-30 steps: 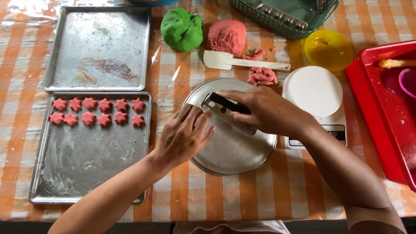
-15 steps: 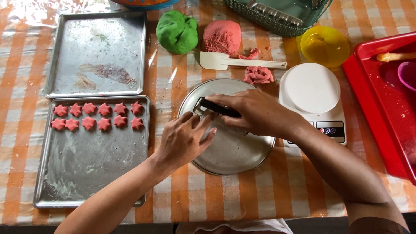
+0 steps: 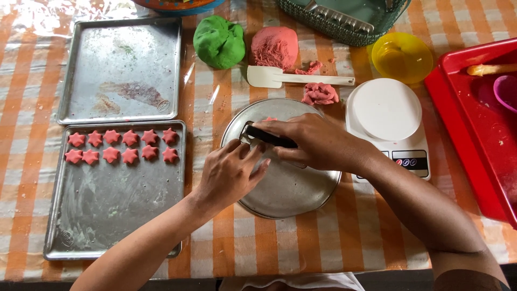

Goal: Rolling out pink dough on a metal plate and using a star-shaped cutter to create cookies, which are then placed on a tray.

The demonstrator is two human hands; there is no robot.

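Observation:
My right hand grips a black-handled tool and holds it low over a round metal plate. A bit of pink dough shows just behind the fingers. My left hand rests at the plate's left rim with its fingertips against the tool's end; what lies under them is hidden. Left of the hands, a metal baking tray carries two rows of pink star-shaped dough pieces.
An empty metal tray lies behind the star tray. A green dough ball, a pink dough ball, a white spatula and a pink scrap sit behind the plate. A white scale, yellow bowl and red tray stand right.
Both hands stayed at the plate; the left hand's fingers shifted slightly closer to the tool's end. The camera view moved a little downward.

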